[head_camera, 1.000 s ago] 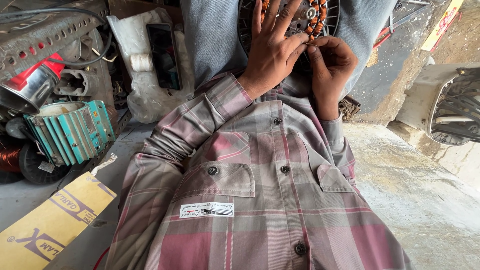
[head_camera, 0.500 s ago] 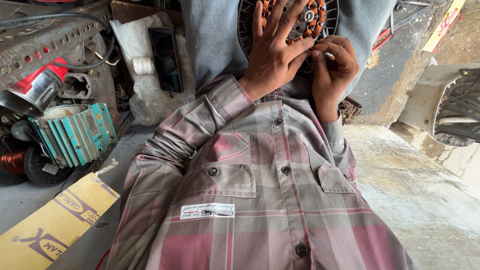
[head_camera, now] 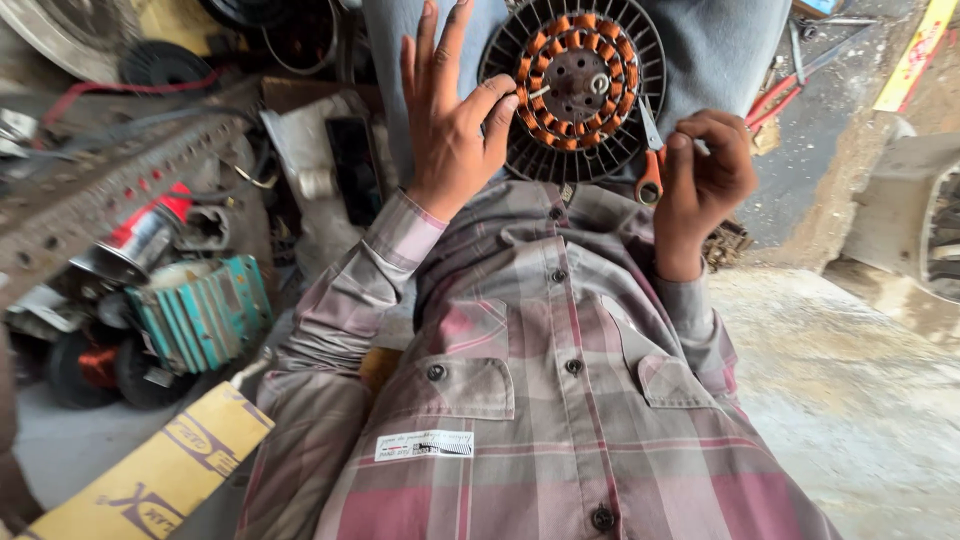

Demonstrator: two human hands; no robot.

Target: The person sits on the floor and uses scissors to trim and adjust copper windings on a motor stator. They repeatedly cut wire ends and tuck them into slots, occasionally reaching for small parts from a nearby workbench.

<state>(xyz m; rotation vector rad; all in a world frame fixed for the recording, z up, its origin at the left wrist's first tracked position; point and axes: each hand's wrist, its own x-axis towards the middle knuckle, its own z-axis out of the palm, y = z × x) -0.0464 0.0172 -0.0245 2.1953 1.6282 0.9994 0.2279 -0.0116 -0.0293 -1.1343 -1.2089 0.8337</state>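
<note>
Stator (head_camera: 572, 88) lies flat in the lap, axis facing up, left hand (head_camera: 452, 130) nearer with fingers splayed and thumb touching its left rim, right hand (head_camera: 703, 180) clenched on what looks like orange-handled pliers (head_camera: 650, 160) just right of it.

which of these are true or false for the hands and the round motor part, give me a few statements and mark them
1. The left hand touches the round motor part with thumb and a fingertip, the other fingers spread. True.
2. The right hand is empty. False: it holds orange-handled scissors.
3. The motor part carries a ring of orange-brown windings. True.
4. The motor part lies on the floor beside the person. False: it rests on the lap, against the blue trousers.
5. A teal finned motor housing sits to the person's left. True.
</note>
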